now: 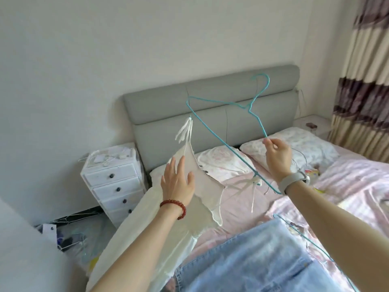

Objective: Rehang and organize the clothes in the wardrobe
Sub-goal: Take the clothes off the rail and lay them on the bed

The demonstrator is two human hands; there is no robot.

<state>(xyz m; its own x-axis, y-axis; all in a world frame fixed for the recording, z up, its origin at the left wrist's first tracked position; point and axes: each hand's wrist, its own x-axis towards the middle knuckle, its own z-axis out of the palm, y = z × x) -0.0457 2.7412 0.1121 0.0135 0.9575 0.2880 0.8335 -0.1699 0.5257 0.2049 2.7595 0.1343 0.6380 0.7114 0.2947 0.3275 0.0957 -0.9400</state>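
Note:
My right hand [277, 154] pinches one arm of a blue wire hanger [219, 140] and holds it tilted up over the bed. A white strappy garment [207, 186] hangs from the hanger by its tied straps, one at the upper end, one near the lower end. My left hand [177, 182] is spread flat with straight fingers against the garment's left side. The white fabric trails down over the bed's left edge. Light blue jeans [252, 260] lie on the bed below, with a second blue wire hanger [305, 239] on them.
The bed [347, 186] has pink sheets, two floral pillows and a grey headboard [210, 98]. A white drawer chest [114, 175] stands at its left, with wire hangers and bags on the floor [69, 234] beside it. Striped curtains [366, 81] hang at the right.

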